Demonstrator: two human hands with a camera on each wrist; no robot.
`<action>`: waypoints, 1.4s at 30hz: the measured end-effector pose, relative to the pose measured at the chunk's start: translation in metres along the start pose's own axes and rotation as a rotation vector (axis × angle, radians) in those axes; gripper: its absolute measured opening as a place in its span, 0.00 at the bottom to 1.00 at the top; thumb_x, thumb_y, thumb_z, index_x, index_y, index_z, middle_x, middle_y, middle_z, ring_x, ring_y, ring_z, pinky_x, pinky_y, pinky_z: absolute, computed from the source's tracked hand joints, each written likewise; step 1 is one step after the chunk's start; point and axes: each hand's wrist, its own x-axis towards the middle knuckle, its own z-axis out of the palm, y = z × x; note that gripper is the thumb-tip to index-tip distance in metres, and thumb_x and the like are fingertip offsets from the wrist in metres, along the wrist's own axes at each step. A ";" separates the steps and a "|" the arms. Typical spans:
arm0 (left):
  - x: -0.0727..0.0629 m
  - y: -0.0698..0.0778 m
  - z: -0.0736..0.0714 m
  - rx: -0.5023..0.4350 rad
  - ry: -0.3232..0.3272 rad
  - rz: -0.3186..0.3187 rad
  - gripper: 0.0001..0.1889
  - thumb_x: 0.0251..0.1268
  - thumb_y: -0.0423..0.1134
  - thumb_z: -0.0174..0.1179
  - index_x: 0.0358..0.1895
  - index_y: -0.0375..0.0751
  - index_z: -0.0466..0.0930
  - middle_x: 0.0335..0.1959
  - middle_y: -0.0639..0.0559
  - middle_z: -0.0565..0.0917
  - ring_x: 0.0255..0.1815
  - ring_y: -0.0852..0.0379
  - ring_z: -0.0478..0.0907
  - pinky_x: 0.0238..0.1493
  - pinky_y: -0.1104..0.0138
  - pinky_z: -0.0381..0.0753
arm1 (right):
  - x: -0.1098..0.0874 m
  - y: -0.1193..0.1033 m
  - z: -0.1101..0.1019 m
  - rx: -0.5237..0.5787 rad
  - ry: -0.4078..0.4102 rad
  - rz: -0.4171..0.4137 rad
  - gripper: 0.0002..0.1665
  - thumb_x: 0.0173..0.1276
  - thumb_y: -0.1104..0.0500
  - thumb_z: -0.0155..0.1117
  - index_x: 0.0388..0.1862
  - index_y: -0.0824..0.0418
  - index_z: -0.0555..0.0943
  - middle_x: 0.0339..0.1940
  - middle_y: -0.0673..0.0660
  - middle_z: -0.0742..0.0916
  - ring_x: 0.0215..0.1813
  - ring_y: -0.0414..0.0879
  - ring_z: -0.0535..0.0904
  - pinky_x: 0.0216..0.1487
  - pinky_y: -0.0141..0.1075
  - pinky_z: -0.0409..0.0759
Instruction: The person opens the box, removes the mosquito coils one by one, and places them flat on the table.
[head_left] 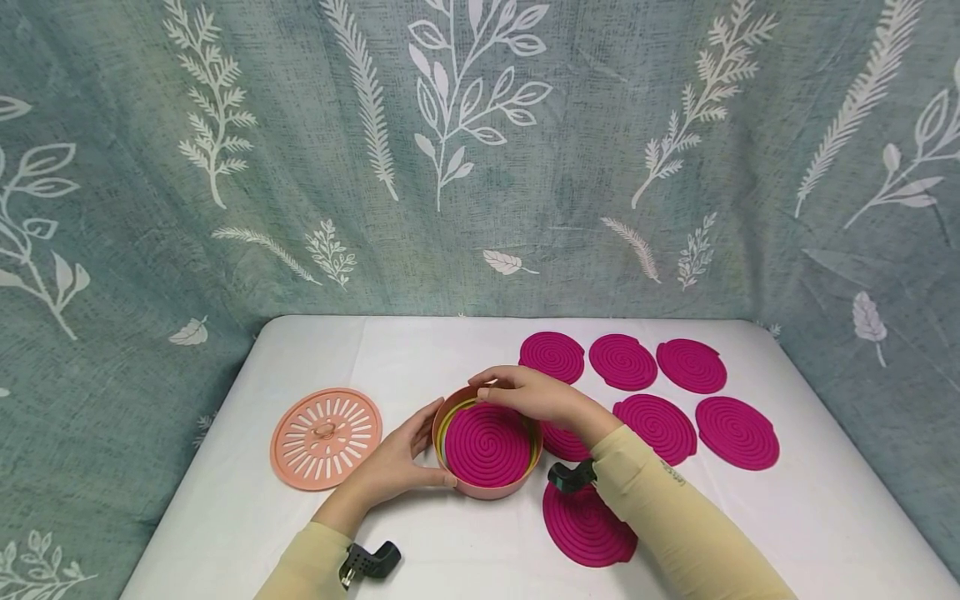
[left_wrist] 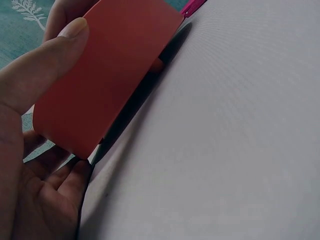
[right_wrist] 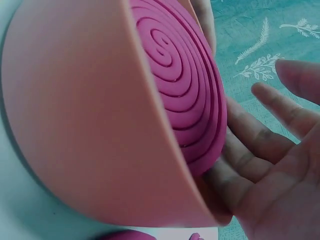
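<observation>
A round salmon-pink container (head_left: 487,492) stands at the middle of the table. Inside it lies a magenta spiral coaster (head_left: 487,446), with a yellow-green rim partly visible around it. My left hand (head_left: 408,462) grips the container's left side; in the left wrist view its thumb presses the outer wall and the fingers curl around the far and lower side. My right hand (head_left: 528,393) reaches over the back rim. In the right wrist view its loosely extended fingers touch the coaster's edge by the rim, and the thumb stays apart. What lies under the coaster is hidden.
A slotted pink lid (head_left: 326,439) with a small ring handle lies at the left. Several more magenta spiral coasters (head_left: 691,365) lie flat at the right; one (head_left: 588,525) sits partly under the right forearm. A leaf-patterned curtain (head_left: 480,167) hangs behind the white table (head_left: 450,562).
</observation>
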 end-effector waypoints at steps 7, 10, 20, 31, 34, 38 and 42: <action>0.000 0.000 0.000 0.005 0.001 -0.005 0.63 0.36 0.50 0.83 0.79 0.55 0.51 0.75 0.59 0.59 0.74 0.61 0.58 0.72 0.70 0.61 | -0.001 0.002 -0.002 0.040 -0.030 0.006 0.25 0.74 0.49 0.61 0.66 0.56 0.77 0.58 0.55 0.83 0.59 0.45 0.78 0.62 0.45 0.77; 0.000 0.000 0.000 0.006 0.002 -0.008 0.63 0.37 0.50 0.83 0.79 0.58 0.51 0.75 0.60 0.60 0.74 0.61 0.58 0.72 0.70 0.61 | -0.002 0.002 -0.004 0.054 -0.051 -0.005 0.27 0.71 0.55 0.65 0.67 0.59 0.75 0.58 0.58 0.83 0.58 0.47 0.79 0.61 0.43 0.79; -0.001 0.000 0.000 -0.006 0.000 -0.005 0.62 0.36 0.50 0.84 0.78 0.59 0.52 0.75 0.60 0.60 0.74 0.62 0.59 0.72 0.71 0.61 | -0.006 0.002 -0.008 0.059 -0.101 0.006 0.31 0.63 0.68 0.70 0.66 0.61 0.76 0.50 0.57 0.87 0.49 0.48 0.84 0.47 0.37 0.86; 0.000 0.000 0.000 -0.002 0.000 -0.003 0.62 0.36 0.50 0.84 0.78 0.59 0.52 0.75 0.60 0.60 0.74 0.62 0.58 0.72 0.71 0.61 | -0.011 0.002 -0.012 -0.089 -0.097 -0.009 0.26 0.63 0.63 0.72 0.60 0.50 0.83 0.37 0.50 0.87 0.33 0.41 0.77 0.34 0.37 0.84; 0.000 0.000 0.000 -0.005 0.001 0.005 0.62 0.36 0.49 0.84 0.78 0.59 0.52 0.75 0.61 0.60 0.74 0.62 0.58 0.71 0.72 0.61 | -0.013 0.003 -0.013 -0.074 -0.097 -0.009 0.25 0.64 0.62 0.72 0.59 0.47 0.83 0.37 0.50 0.87 0.31 0.40 0.76 0.33 0.38 0.84; 0.000 0.000 0.000 -0.001 0.003 0.000 0.62 0.36 0.50 0.84 0.78 0.59 0.52 0.75 0.61 0.60 0.74 0.62 0.58 0.72 0.71 0.61 | -0.017 0.005 -0.015 -0.026 -0.077 0.007 0.25 0.64 0.63 0.71 0.60 0.47 0.83 0.32 0.52 0.83 0.28 0.41 0.74 0.30 0.36 0.83; 0.000 -0.001 0.000 0.011 0.005 -0.003 0.63 0.35 0.52 0.84 0.79 0.59 0.52 0.75 0.60 0.60 0.74 0.60 0.58 0.72 0.70 0.61 | -0.021 0.007 -0.016 0.071 -0.048 0.039 0.25 0.64 0.63 0.70 0.61 0.50 0.83 0.43 0.54 0.85 0.38 0.42 0.80 0.37 0.38 0.87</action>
